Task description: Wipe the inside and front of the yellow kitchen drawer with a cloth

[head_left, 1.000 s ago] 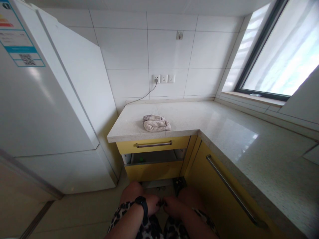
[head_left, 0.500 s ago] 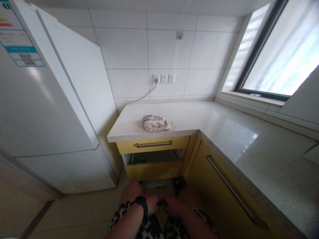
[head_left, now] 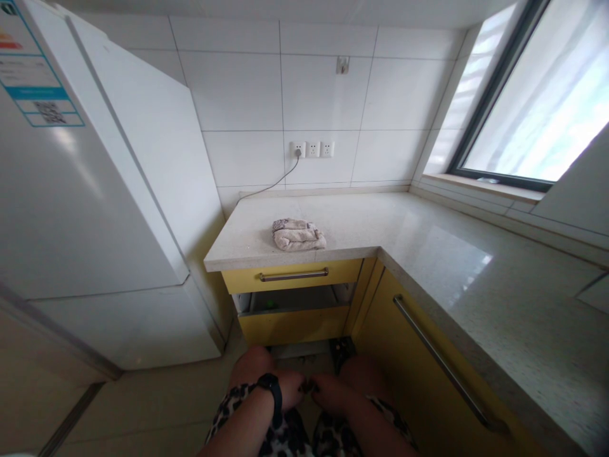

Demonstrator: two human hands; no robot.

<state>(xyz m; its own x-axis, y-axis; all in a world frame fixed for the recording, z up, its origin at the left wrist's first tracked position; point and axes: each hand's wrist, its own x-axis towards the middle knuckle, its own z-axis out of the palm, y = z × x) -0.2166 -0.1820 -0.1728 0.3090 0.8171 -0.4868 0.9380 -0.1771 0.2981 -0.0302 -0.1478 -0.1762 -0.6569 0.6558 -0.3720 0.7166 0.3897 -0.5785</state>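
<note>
My left hand [head_left: 292, 388], with a black watch [head_left: 270, 384] on the wrist, rests between my knees with its fingers curled in. Beside it, my right hand [head_left: 328, 389] is closed too, and the fingertips of both nearly meet. I see nothing held in either. Ahead of them, a yellow lower drawer [head_left: 295, 327] stands pulled out a little, a small green thing [head_left: 270, 304] dimly visible inside. Above it is a yellow top drawer [head_left: 290, 279] with a metal handle. On the countertop [head_left: 352, 222] lies a folded beige towel [head_left: 299, 235].
A white fridge [head_left: 109, 190] stands at the left. Along the right runs a yellow cabinet door [head_left: 413, 374] with a long handle, under the counter's overhanging edge. Wall sockets [head_left: 313, 150] hold a plugged-in cord [head_left: 271, 187]. A window [head_left: 533, 108] is at the upper right.
</note>
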